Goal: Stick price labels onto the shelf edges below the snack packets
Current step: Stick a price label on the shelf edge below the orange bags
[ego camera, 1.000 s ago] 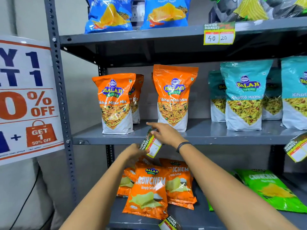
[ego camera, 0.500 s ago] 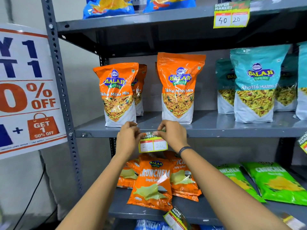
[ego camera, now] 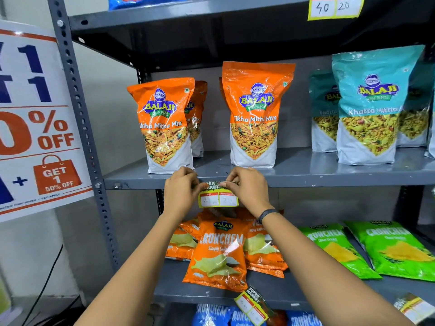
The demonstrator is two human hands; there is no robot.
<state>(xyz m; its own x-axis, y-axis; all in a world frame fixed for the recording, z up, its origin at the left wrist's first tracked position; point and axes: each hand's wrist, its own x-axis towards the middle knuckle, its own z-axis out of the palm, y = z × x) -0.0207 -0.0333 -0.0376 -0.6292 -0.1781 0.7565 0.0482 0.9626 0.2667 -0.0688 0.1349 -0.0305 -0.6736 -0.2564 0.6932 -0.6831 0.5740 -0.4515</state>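
Observation:
A yellow and green price label (ego camera: 218, 198) hangs flat against the front edge of the grey middle shelf (ego camera: 329, 179), below two orange Tikha Mitha Mix packets (ego camera: 255, 114). My left hand (ego camera: 181, 192) pinches the label's top left corner. My right hand (ego camera: 249, 191) pinches its top right corner against the shelf edge. The label's upper strip is partly hidden by my fingers. Another label (ego camera: 334, 7) is stuck on the top shelf edge, and one more label (ego camera: 253, 304) hangs tilted on the lower shelf edge.
Teal Khatta Mitha packets (ego camera: 369, 109) stand at the right of the middle shelf. Orange Crunchem packets (ego camera: 219, 252) and green Crunchem packets (ego camera: 397, 250) lie on the lower shelf. A discount poster (ego camera: 35, 118) hangs left of the rack's perforated upright (ego camera: 80, 118).
The label went from tilted in my right hand to level against the middle shelf edge, held by both hands. The view has moved closer and slightly down.

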